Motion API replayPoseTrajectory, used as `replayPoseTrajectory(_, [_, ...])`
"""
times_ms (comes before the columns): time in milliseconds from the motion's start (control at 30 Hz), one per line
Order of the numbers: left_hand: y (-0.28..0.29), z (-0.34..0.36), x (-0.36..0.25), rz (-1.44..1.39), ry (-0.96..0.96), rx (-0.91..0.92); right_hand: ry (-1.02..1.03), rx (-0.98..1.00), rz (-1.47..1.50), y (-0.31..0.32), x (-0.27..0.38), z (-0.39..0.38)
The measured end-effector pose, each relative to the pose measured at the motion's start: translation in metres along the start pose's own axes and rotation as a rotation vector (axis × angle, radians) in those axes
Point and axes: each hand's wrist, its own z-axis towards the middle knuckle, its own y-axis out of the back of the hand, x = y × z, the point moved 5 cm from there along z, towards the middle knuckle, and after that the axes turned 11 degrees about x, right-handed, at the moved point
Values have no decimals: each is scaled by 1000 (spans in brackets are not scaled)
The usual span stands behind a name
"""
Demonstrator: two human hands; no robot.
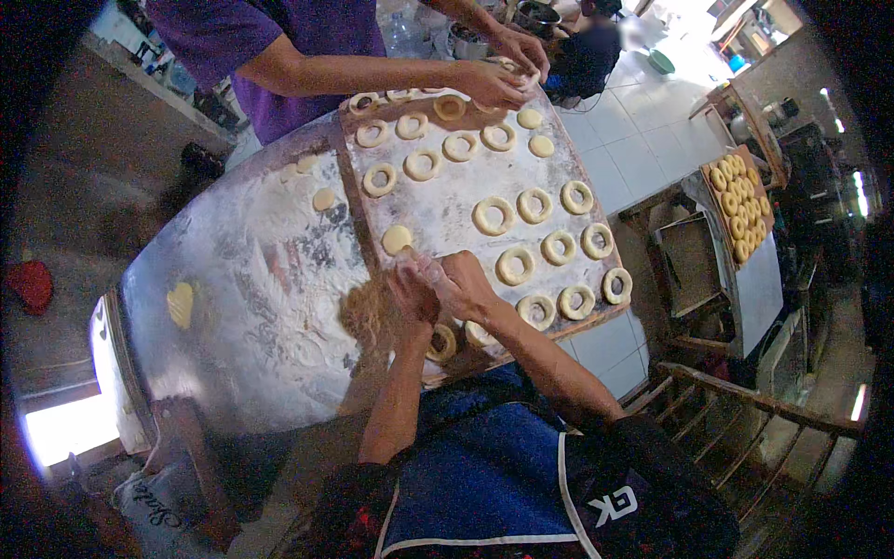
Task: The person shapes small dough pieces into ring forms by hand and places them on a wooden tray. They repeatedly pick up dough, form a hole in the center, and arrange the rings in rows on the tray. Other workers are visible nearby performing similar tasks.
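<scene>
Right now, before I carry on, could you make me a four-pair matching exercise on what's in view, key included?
1. Left hand and right hand
2. Dough rings
3. Apron
4. Co-worker's shirt

A. Purple
B. Laid out on the floured board
C. Blue with pale edging
D. Close together near a dough disc

Pairs: 1-D, 2-B, 3-C, 4-A

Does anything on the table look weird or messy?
Yes: one odd-shaped piece of dough lies far left on the table, away from the rounder rings on the board. Flour is smeared around too, but that seems normal for dough work.
</scene>
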Motion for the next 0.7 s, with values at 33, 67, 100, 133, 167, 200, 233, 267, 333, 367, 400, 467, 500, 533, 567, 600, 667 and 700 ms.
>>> replayPoseTrajectory(33, [-11,9,8,-502,249,65,159,-88,136,11,3,-2])
replayPoseTrajectory(67, [-22,5,13,-1002,498,127,185,-108,188,18,-1,-2])
replayPoseTrajectory(100, [-22,9,10,-1016,458,157,215,-140,243,26,-4,-2])
replayPoseTrajectory(133, [-22,17,4,-860,391,148,248,-165,299,34,-7,-3])
replayPoseTrajectory(167, [-10,27,-13,-216,43,105,4,-111,429,34,-22,0])
replayPoseTrajectory(200, [-21,34,-16,19,80,288,129,-164,337,43,-19,1])
replayPoseTrajectory(233, [-31,39,-19,258,74,469,243,-183,241,53,-18,4])
replayPoseTrajectory(267, [-29,43,-24,123,75,434,337,-214,145,61,-17,6])
replayPoseTrajectory(333, [-31,57,-32,-45,127,424,173,-186,81,69,-31,11])
replayPoseTrajectory(367, [-38,64,-31,-83,265,479,26,-152,90,70,-41,16])
replayPoseTrajectory(400, [-39,71,-36,-103,239,473,-47,-136,108,71,-47,16])
replayPoseTrajectory(467, [-36,83,-41,-24,159,339,-19,-216,-237,77,-41,10])
replayPoseTrajectory(500, [-28,80,-37,254,174,256,-17,-222,-274,77,-39,5])
replayPoseTrajectory(533, [-26,82,-31,326,173,247,-75,-192,-305,76,-40,0])
replayPoseTrajectory(567, [-20,80,-20,396,179,252,-184,-89,-225,73,-46,-8])
replayPoseTrajectory(600, [-18,79,-7,459,240,312,-107,-62,-248,70,-40,-12])
replayPoseTrajectory(667, [-13,74,7,367,123,367,16,-2,-277,59,-31,-18])
replayPoseTrajectory(700, [-12,71,11,330,85,416,36,-40,-260,52,-27,-18])
